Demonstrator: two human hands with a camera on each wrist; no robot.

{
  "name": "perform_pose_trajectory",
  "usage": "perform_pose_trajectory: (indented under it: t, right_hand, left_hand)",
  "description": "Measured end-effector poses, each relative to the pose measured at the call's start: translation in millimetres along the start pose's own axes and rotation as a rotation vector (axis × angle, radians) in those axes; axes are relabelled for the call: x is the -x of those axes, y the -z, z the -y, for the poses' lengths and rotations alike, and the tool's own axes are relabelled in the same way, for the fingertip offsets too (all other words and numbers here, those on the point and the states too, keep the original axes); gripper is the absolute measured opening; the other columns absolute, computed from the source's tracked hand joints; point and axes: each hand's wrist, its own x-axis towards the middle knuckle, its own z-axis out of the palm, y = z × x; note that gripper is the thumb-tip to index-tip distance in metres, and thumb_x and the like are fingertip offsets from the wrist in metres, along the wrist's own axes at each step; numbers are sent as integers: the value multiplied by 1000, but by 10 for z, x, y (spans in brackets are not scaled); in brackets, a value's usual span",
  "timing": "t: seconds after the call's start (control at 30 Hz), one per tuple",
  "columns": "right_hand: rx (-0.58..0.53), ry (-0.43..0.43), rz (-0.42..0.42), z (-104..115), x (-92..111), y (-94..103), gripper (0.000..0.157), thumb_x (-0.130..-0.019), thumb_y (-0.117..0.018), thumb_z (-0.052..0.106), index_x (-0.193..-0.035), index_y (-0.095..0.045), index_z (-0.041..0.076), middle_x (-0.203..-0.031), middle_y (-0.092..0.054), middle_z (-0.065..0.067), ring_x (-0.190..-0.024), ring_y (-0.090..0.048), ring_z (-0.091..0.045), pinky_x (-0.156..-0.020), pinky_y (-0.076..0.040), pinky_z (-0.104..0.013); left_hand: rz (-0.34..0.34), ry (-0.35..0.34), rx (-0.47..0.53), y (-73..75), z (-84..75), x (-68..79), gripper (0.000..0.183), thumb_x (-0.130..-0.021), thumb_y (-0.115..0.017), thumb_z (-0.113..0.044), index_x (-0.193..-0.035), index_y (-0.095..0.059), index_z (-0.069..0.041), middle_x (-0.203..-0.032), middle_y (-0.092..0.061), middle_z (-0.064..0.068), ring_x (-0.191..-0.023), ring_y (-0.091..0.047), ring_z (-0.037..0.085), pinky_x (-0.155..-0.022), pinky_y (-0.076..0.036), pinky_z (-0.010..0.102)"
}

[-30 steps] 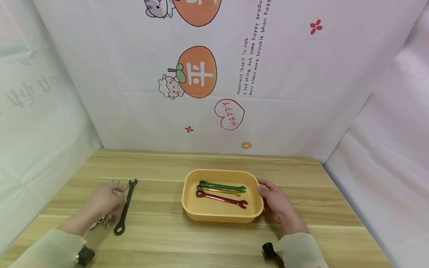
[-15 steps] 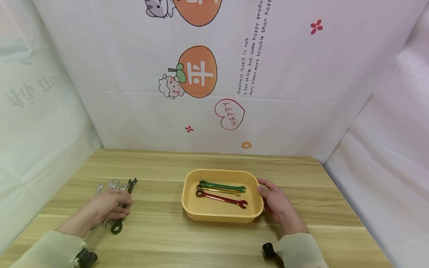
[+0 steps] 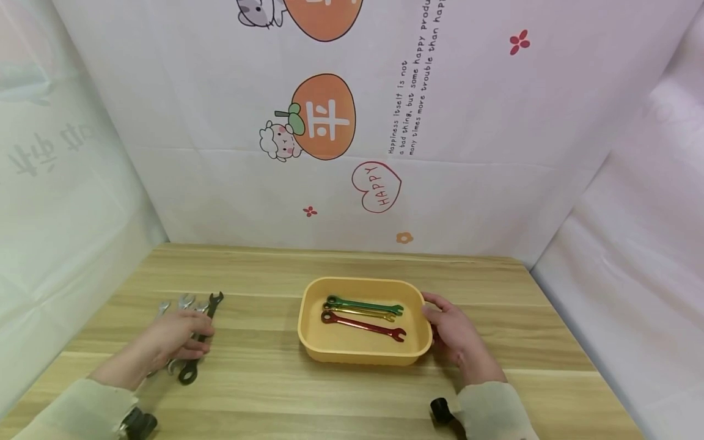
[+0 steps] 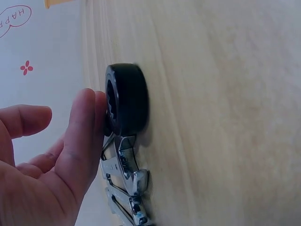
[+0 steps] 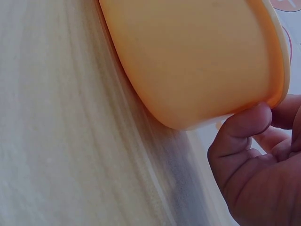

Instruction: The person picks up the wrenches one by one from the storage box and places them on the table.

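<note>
My left hand (image 3: 176, 336) lies over a black combination wrench (image 3: 189, 373) at the table's left. The left wrist view shows its fingers fairly straight against the wrench's far side, below the ring end, and the thumb standing apart. Several silver wrenches (image 3: 187, 300) lie beside and partly under this hand, mostly hidden. On the right, my right hand (image 3: 453, 330) holds the end of a yellow plastic tub (image 3: 363, 355), thumb bent against its rim (image 5: 282, 89). Inside the tub lie a green wrench (image 3: 365, 305), a gold wrench (image 3: 363, 313) and a red wrench (image 3: 363, 326), roughly side by side.
The wood-grain table (image 3: 264, 391) carries everything. A white printed cloth (image 3: 220, 171) hangs behind it, and white cloth walls (image 3: 55, 244) stand at both sides. Dark wrist devices (image 3: 140, 423) sit at both sleeves.
My left hand has come down onto the black wrench, which has shifted slightly left toward the silver ones. The right hand and the tub have stayed still.
</note>
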Motion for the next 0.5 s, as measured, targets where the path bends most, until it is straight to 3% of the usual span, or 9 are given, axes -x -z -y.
perform_pose_trajectory:
  t: [0.17,0.27,0.43,0.5]
  right_hand:
    - [-6,-6,-7,11,-8,-1,42,-106,-49,21,-148,-47,14,-118,-58,-20,-85,-62,-23,-64,-54,-31]
    - [-6,-10,-11,7,-14,0,43,-106,-50,21,-148,-47,14,-120,-58,-19,-87,-62,-23,-65,-55,-31]
    - [-10,-19,-12,11,-9,-5,43,-106,-49,20,-148,-47,14,-122,-57,-20,-89,-61,-24,-66,-55,-31]
    - [-12,-21,-13,12,-11,-4,43,-106,-49,20,-148,-46,14,-124,-56,-20,-92,-61,-24,-68,-55,-32]
  left_hand:
    - [28,-24,17,-20,-58,-22,54,-103,-50,-12,-143,-29,17,-120,-57,28,-88,-67,32,-74,-60,39]
    - [106,-87,75,-57,-137,-44,64,-104,-52,-20,-151,-22,11,-135,-49,33,-103,-65,39,-84,-57,45]
    - [344,-296,192,-216,-303,-98,69,-108,-46,-21,-161,-3,-12,-155,-24,32,-132,-41,47,-105,-40,52]
    - [402,-403,141,-328,-387,-114,75,-107,-48,-18,-161,3,-25,-158,-24,26,-137,-35,44,-108,-37,48]
